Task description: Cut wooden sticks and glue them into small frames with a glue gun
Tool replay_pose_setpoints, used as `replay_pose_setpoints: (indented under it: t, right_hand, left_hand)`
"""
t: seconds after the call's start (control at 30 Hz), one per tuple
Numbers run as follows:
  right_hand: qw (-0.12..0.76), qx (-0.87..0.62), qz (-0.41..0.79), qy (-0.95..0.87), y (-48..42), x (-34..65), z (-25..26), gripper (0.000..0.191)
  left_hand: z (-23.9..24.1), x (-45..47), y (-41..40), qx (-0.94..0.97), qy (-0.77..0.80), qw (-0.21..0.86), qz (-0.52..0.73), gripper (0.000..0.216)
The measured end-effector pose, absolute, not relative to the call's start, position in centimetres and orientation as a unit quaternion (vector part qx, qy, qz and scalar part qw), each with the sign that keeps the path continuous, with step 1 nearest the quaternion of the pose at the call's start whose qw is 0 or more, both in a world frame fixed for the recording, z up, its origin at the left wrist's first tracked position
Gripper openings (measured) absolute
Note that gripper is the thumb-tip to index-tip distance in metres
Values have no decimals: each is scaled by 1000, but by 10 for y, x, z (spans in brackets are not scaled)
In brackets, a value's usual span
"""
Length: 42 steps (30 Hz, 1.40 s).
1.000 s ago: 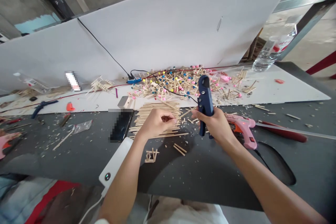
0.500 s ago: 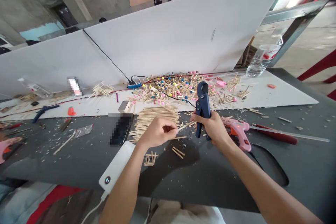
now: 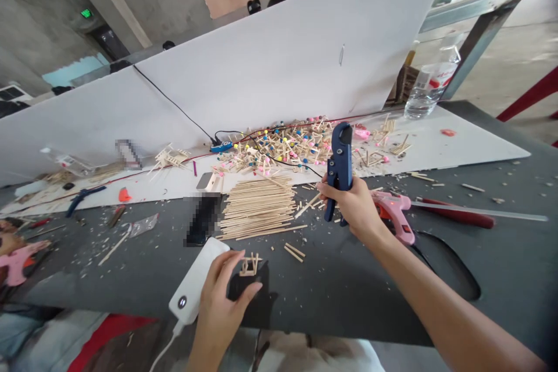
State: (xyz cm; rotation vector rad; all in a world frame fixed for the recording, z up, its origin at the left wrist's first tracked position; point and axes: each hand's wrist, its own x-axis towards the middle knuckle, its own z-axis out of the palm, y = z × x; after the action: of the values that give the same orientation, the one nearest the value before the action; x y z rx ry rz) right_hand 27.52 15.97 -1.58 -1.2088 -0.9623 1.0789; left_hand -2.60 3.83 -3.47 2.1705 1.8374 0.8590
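Note:
My right hand (image 3: pixel 358 207) is closed round the handles of blue cutting pliers (image 3: pixel 339 163), held upright over the dark table (image 3: pixel 349 279). My left hand (image 3: pixel 223 292) is low near the table's front edge, fingers spread, reaching at a small glued stick frame (image 3: pixel 249 265) beside a white power bank (image 3: pixel 196 280); thumb and forefinger are apart and hold nothing. A neat stack of thin wooden sticks (image 3: pixel 257 207) lies between the hands, with two cut pieces (image 3: pixel 294 252) in front of it.
A pink glue gun (image 3: pixel 394 211) lies just right of my right hand, with a red-handled long tool (image 3: pixel 462 215) beyond. A heap of sticks with coloured beads (image 3: pixel 288 145), cables and a water bottle (image 3: pixel 429 82) sit on the white board (image 3: pixel 457 145). A phone (image 3: pixel 201 216) lies left of the stack.
My left hand has left the stick near the pliers and dropped back toward the table's front edge, opening beside the small stick frame. My right hand keeps the pliers almost in place.

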Motion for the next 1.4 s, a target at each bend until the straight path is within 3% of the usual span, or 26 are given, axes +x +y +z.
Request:
replay_pose_setpoints:
  t: [0.2, 0.37, 1.2, 1.4]
  right_hand:
    - [589, -514, 465, -416, 157, 270, -14, 24]
    - [584, -514, 467, -420, 157, 269, -16, 25]
    - [570, -531, 456, -430, 159, 268, -21, 30]
    - [578, -521, 465, -422, 158, 268, -20, 29]
  left_hand:
    - [-73, -30, 39, 721, 620, 97, 295, 47]
    - [-80, -31, 53, 716, 611, 69, 332, 35]
    - [-82, -34, 76, 710, 624, 33, 325, 34]
    - [-59, -31, 63, 716, 621, -4, 318, 42]
